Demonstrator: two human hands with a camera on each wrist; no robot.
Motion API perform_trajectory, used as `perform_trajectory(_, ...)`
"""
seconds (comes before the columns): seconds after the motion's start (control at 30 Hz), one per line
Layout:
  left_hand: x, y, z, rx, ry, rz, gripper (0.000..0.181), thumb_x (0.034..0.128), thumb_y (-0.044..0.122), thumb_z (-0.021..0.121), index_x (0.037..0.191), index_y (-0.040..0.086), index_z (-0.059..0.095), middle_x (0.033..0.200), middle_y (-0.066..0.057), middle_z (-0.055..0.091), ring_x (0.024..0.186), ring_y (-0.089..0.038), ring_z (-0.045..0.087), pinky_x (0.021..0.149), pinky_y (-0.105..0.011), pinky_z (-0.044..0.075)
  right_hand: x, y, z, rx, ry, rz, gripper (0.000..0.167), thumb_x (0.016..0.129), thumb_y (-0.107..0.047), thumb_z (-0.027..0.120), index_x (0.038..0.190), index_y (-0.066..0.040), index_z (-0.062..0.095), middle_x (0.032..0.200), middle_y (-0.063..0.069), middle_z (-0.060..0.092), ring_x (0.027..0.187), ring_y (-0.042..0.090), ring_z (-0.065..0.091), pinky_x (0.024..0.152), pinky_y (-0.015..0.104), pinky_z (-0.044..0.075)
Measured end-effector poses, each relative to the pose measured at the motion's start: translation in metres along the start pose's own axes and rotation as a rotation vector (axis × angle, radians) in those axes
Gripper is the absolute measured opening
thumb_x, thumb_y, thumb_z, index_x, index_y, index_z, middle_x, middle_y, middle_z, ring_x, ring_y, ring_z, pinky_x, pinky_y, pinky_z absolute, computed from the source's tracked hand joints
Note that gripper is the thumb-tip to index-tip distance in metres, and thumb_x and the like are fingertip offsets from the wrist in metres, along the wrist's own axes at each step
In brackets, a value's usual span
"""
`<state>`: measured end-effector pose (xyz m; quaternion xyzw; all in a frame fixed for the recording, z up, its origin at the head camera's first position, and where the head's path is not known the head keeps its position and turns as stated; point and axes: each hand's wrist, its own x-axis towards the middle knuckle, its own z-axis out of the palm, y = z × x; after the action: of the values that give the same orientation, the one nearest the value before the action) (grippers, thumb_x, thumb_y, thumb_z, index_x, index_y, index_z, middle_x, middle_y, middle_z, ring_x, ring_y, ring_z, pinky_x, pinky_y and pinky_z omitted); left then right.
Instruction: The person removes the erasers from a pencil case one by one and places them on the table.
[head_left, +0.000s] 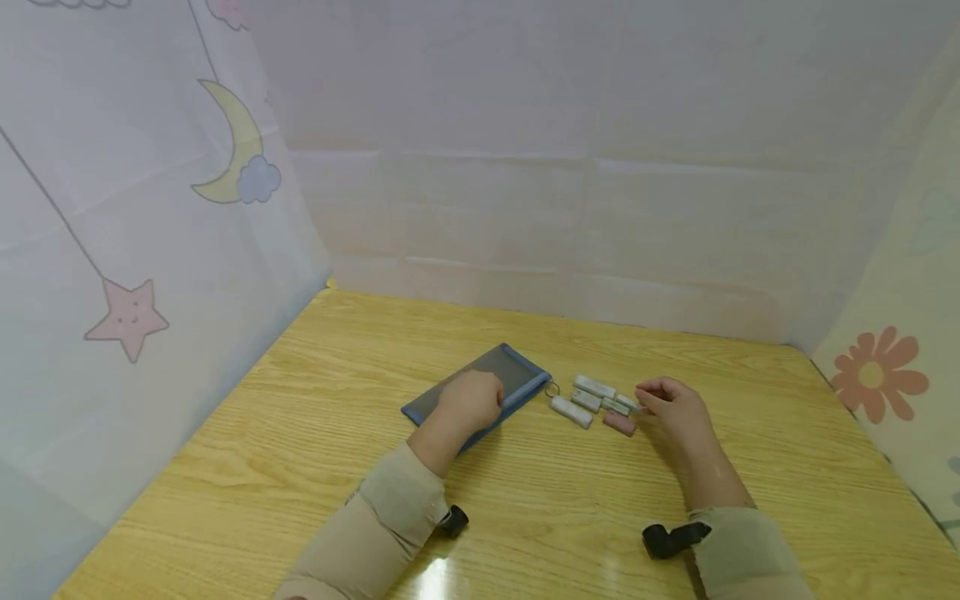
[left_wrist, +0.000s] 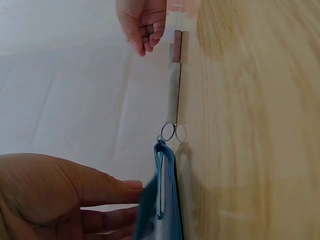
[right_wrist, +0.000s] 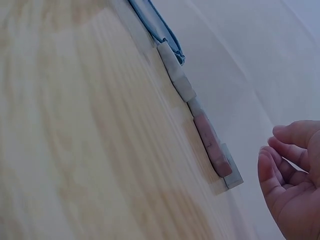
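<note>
A grey see-through pouch [head_left: 498,364] with blue trim lies slanted on the table. My left hand [head_left: 472,400] is over it; in the left wrist view the thumb [left_wrist: 107,190] and fingers pinch a raised blue edge [left_wrist: 146,207]. A metal ring [left_wrist: 168,132] hangs at the pouch's corner. Right of it lie several small white eraser-like blocks [head_left: 572,412] and a pink one [head_left: 619,423]. My right hand [head_left: 678,408] hovers beside the rightmost pieces. In the right wrist view its fingers [right_wrist: 270,172] are loosely bent, with nothing seen between them.
The wood-grain table [head_left: 540,517] reaches back to a pale cloth wall [head_left: 480,217]. Printed cloth hangs at the left and right, with a moon [head_left: 238,137] and a flower [head_left: 881,375] on it. Each forearm wears a black wrist camera [head_left: 453,522].
</note>
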<state>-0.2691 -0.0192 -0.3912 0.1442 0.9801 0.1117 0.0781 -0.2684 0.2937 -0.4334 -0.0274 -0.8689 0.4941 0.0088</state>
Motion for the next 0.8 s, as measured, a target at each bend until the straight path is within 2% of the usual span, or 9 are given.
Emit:
perform_trajectory(0.1,-0.001,0.001,0.001,0.006,-0.045,-0.003,0.037,0.0857,0.006,0.053,0.051,0.017,0.046,0.052,0.006,0.041,0.051,-0.011,0.038,0.044,-0.024,0.031,-0.002,-0.003,0.001,-0.001,-0.01,-0.001,0.038,0.094,-0.027,0.053,0.115,0.004,0.056,0.103,0.016,0.058,0.089,0.026,0.06,0.074,0.032,0.051)
perform_trajectory(0.23,-0.002,0.002,0.001,0.02,-0.079,-0.007,0.042,0.0855,0.004,0.051,0.048,0.017,0.037,0.049,0.005,0.031,0.048,-0.01,0.03,0.042,-0.023,0.026,-0.005,-0.007,0.001,0.005,-0.02,-0.011,0.037,0.094,-0.024,0.053,0.115,0.006,0.055,0.105,0.02,0.057,0.09,0.028,0.06,0.075,0.032,0.051)
perform_trajectory(0.37,-0.003,0.003,-0.002,0.018,-0.092,0.0,0.034,0.0851,0.006,0.054,0.053,0.017,0.051,0.055,0.006,0.045,0.054,-0.01,0.04,0.046,-0.024,0.034,-0.005,-0.009,0.001,-0.004,-0.035,-0.016,0.036,0.094,-0.023,0.053,0.115,0.005,0.055,0.106,0.021,0.058,0.091,0.028,0.059,0.076,0.033,0.051)
perform_trajectory(0.47,-0.002,0.002,-0.003,0.018,-0.101,0.016,0.019,0.0854,0.01,0.058,0.071,0.018,0.068,0.075,0.008,0.061,0.07,-0.01,0.054,0.059,-0.027,0.046,-0.004,-0.01,-0.001,-0.025,-0.054,-0.02,0.037,0.094,-0.026,0.052,0.116,0.004,0.055,0.108,0.021,0.057,0.094,0.03,0.058,0.079,0.036,0.049)
perform_trajectory(0.6,0.003,-0.001,-0.008,-0.014,-0.12,0.029,0.011,0.0877,0.02,0.06,0.087,0.017,0.07,0.085,0.007,0.063,0.073,-0.01,0.054,0.064,-0.027,0.046,0.0,-0.012,-0.008,-0.049,-0.083,-0.028,0.042,0.095,-0.033,0.049,0.117,0.002,0.054,0.114,0.021,0.056,0.1,0.034,0.057,0.085,0.045,0.046)
perform_trajectory(0.7,0.009,-0.007,-0.015,-0.048,-0.111,0.04,0.015,0.089,0.026,0.059,0.084,0.016,0.067,0.076,0.005,0.059,0.064,-0.011,0.049,0.058,-0.028,0.041,0.005,-0.013,-0.014,-0.081,-0.11,-0.035,0.052,0.094,-0.045,0.044,0.12,0.0,0.053,0.119,0.021,0.054,0.106,0.036,0.054,0.088,0.049,0.043)
perform_trajectory(0.8,0.015,-0.017,-0.025,-0.059,-0.088,0.054,0.021,0.0904,0.034,0.056,0.095,0.017,0.067,0.089,0.004,0.063,0.075,-0.014,0.056,0.065,-0.031,0.045,0.011,-0.015,-0.021,-0.168,-0.133,-0.059,0.065,0.091,-0.057,0.036,0.128,-0.004,0.047,0.126,0.021,0.049,0.114,0.04,0.046,0.088,0.054,0.04)
